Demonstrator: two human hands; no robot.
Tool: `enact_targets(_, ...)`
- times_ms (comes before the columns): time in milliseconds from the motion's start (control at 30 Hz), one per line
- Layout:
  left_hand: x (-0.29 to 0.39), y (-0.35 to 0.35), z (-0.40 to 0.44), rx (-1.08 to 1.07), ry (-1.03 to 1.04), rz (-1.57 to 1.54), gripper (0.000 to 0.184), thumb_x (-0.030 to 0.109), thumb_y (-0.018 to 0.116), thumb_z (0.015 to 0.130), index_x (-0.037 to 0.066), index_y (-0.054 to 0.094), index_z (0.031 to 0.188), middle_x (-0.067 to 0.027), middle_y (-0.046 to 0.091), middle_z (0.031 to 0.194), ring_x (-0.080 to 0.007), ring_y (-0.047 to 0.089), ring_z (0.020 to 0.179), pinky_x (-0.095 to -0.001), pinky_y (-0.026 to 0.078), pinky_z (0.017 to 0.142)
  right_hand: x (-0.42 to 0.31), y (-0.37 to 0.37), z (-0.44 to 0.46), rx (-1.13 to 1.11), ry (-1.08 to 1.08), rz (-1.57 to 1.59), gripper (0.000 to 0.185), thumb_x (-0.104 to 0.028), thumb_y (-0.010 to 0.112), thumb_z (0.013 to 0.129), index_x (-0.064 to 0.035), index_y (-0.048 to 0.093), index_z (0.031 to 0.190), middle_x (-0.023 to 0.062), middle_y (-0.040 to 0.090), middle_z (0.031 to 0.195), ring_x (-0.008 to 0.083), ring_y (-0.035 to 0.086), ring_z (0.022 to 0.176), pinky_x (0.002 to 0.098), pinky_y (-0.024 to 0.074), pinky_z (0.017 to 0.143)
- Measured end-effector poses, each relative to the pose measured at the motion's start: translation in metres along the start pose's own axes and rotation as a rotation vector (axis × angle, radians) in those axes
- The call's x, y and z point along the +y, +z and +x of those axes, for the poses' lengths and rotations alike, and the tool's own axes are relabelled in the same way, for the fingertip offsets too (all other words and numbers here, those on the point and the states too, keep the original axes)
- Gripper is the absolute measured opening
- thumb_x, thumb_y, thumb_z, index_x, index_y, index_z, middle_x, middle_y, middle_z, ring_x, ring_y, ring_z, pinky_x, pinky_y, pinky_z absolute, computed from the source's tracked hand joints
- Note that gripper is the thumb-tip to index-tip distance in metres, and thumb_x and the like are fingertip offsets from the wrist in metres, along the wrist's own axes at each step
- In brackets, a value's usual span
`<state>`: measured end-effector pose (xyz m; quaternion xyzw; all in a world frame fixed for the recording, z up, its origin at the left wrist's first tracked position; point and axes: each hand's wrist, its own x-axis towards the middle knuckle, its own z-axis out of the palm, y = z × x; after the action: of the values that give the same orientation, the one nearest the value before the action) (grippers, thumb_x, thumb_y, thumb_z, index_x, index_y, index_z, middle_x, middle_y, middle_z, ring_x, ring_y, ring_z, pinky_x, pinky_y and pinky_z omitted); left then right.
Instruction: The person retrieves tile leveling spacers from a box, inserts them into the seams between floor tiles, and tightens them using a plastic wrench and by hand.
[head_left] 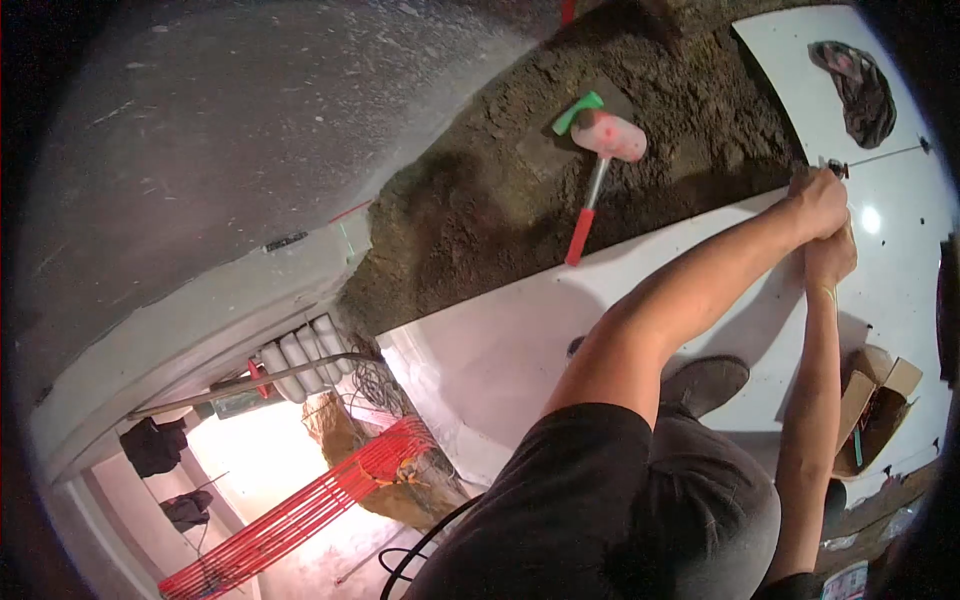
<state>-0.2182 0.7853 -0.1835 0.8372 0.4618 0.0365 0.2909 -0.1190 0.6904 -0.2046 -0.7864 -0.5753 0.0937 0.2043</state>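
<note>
My left hand (818,203) is closed at the edge of the glossy white tiles, its fingers round a small dark piece (838,168) that I cannot make out clearly. This piece sits by the end of a thin joint between two tiles. Directly below, my right hand (830,258) is closed and presses against the left one; whatever is in its fingers is hidden. A white-headed mallet (612,137) with a red grip lies to the left, its head on the rough brown mortar (480,220) and its grip end by the tile edge. Beside its head is a green-handled tool (578,112).
An open cardboard box (868,412) with small items stands on the tiles at right. A crumpled dark bag (856,92) lies on the upper tile (790,45). Red pipes (300,510) run at lower left, near a brightly lit area. A grey wall (260,130) bounds the mortar.
</note>
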Motion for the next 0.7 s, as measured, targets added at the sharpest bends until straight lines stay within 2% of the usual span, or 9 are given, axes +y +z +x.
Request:
enact_targets(67,0.0,0.03,0.014,0.046,-0.08,-0.156,0.026,0.02,0.077,0.093,-0.001,0.09,0.1,-0.0255,0.086,0.103,-0.0415,0.086,0.098,-0.0547,0.067,0.09,0.014,0.008,-0.002,-0.048,0.046,0.025,0.036,-0.045,0.083,0.1,-0.0142,0.08,0.118,0.0121,0.085,0.113,0.0421,0.081,0.103,0.053,0.0626,0.084)
enact_targets(333,0.002,-0.051,-0.022,-0.076,-0.201,-0.181,0.039,0.036,0.078,0.098,-0.001,0.089,0.109,-0.0291,0.085,0.111,-0.0429,0.085,0.108,-0.0549,0.066,0.096,-0.05,0.01,-0.008,0.023,0.207,-0.015,0.024,-0.031,0.069,0.105,-0.0077,0.077,0.104,0.0166,0.083,0.104,0.0424,0.08,0.099,0.0558,0.0593,0.087)
enact_targets(400,0.001,-0.056,-0.015,-0.089,-0.243,-0.258,0.043,0.04,0.078,0.1,0.0,0.088,0.112,-0.0295,0.085,0.113,-0.043,0.084,0.111,-0.0555,0.065,0.098,-0.064,0.009,-0.005,0.089,0.287,0.152,0.016,-0.023,0.073,0.097,-0.0091,0.079,0.093,0.0195,0.082,0.096,0.0393,0.077,0.105,0.0502,0.0558,0.1)
enact_targets(467,0.003,-0.078,-0.028,-0.138,-0.441,-0.366,0.046,0.047,0.078,0.101,0.007,0.09,0.12,-0.0277,0.086,0.119,-0.0387,0.086,0.112,-0.0569,0.064,0.101,-0.087,-0.019,0.0,-0.033,0.383,0.056,0.017,-0.026,0.072,0.099,-0.0125,0.083,0.099,0.0149,0.084,0.1,0.0372,0.079,0.098,0.048,0.0612,0.091)
enact_targets(533,-0.003,-0.076,-0.031,-0.298,-0.204,-0.175,0.029,0.027,0.071,0.097,0.005,0.088,0.107,-0.0248,0.086,0.103,-0.0379,0.086,0.101,-0.0507,0.068,0.086,-0.073,-0.014,-0.017,-0.127,0.255,-0.009,0.022,-0.029,0.072,0.101,-0.008,0.075,0.105,0.0217,0.083,0.106,0.0471,0.08,0.1,0.0613,0.0585,0.084)
enact_targets(600,0.017,-0.094,-0.03,-0.15,-0.186,0.108,0.041,0.029,0.059,0.105,-0.001,0.086,0.113,-0.0302,0.084,0.12,-0.0472,0.083,0.11,-0.0535,0.067,0.094,-0.074,-0.019,-0.009,0.042,0.254,0.107,0.028,-0.026,0.078,0.098,-0.0079,0.071,0.117,0.0241,0.082,0.108,0.0462,0.08,0.107,0.0611,0.0591,0.091)
enact_targets(633,0.023,-0.114,-0.032,-0.222,-0.214,0.069,0.048,0.03,0.053,0.108,-0.005,0.084,0.11,-0.0331,0.083,0.116,-0.0515,0.081,0.11,-0.0569,0.065,0.099,-0.079,-0.043,-0.006,-0.128,0.339,0.192,0.036,-0.025,0.083,0.098,-0.0064,0.07,0.126,0.0253,0.08,0.115,0.0458,0.08,0.11,0.0599,0.0605,0.092)
enact_targets(667,0.015,-0.115,-0.032,-0.261,-0.213,0.07,0.051,0.041,0.062,0.106,-0.003,0.085,0.117,-0.0357,0.08,0.12,-0.0536,0.079,0.116,-0.06,0.062,0.099,-0.086,-0.058,-0.012,-0.085,0.315,0.241,0.039,-0.025,0.084,0.098,-0.0066,0.07,0.13,0.0249,0.08,0.119,0.046,0.08,0.107,0.0591,0.0612,0.09)
enact_targets(700,0.006,-0.11,-0.044,-0.172,-0.142,-0.009,0.049,0.04,0.063,0.107,-0.004,0.084,0.114,-0.0343,0.08,0.112,-0.0524,0.079,0.105,-0.0588,0.061,0.094,-0.084,-0.073,-0.023,-0.034,0.272,0.286,0.042,-0.024,0.085,0.099,-0.0068,0.07,0.134,0.0244,0.079,0.123,0.0461,0.08,0.104,0.0584,0.0618,0.088)
